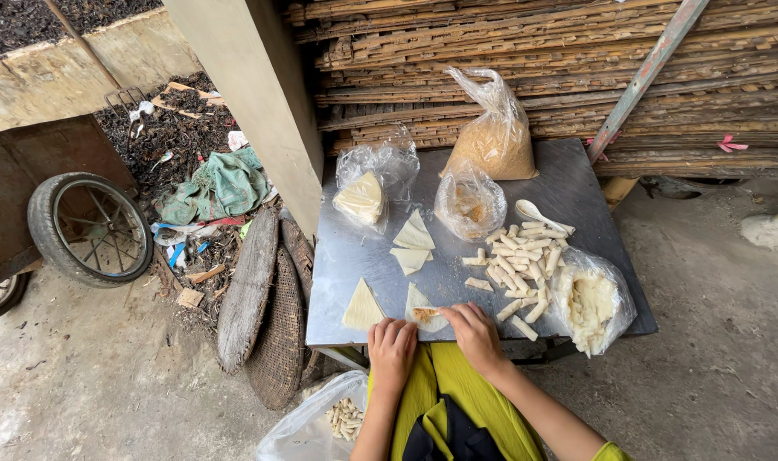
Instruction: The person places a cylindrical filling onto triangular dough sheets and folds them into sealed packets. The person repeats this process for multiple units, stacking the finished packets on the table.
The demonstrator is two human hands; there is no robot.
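I judge the filling step done and rolling next: my right hand (476, 331) fingers pinch the filled triangular wrapper (425, 314) at the metal surface's (576, 183) near edge (brown filling showing), my left hand (392, 345) resting loosely curled, holding nothing.

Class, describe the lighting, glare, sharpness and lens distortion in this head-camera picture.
Head view: soft, even daylight, faint shadows; mild sheen on the metal table and plastic bags; both hands and the wrapper sharp; wide-angle bending tilts the pillar and edges.
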